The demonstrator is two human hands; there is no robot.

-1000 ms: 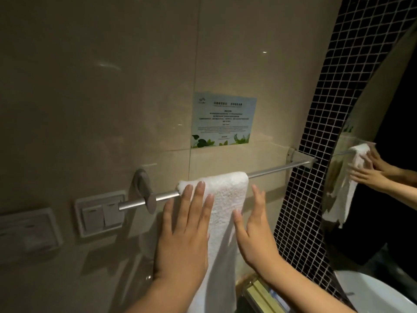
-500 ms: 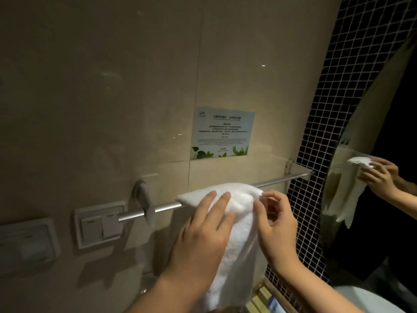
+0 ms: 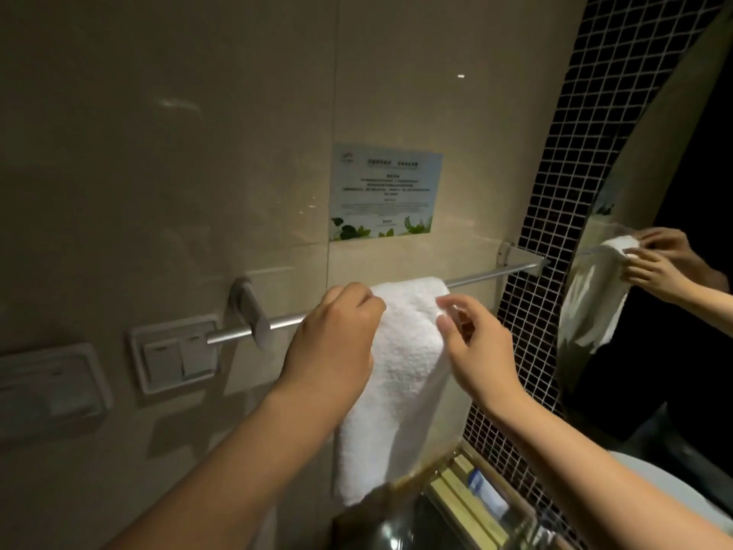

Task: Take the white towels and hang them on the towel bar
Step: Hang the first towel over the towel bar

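A folded white towel hangs over the silver towel bar on the beige tiled wall, its long front flap reaching down toward the counter. My left hand is curled on the towel's upper left edge, right at the bar. My right hand pinches the towel's upper right edge between thumb and fingers. The part of the bar under the towel is hidden.
Light switches and a socket plate sit left of the bar's mount. A notice is stuck above the bar. A black mosaic strip and a mirror are at right; a tray and basin lie below.
Both hands rose from lying flat on the hanging towel to gripping its top edges at the bar. The towel's top fold now looks flatter and squarer on the bar.
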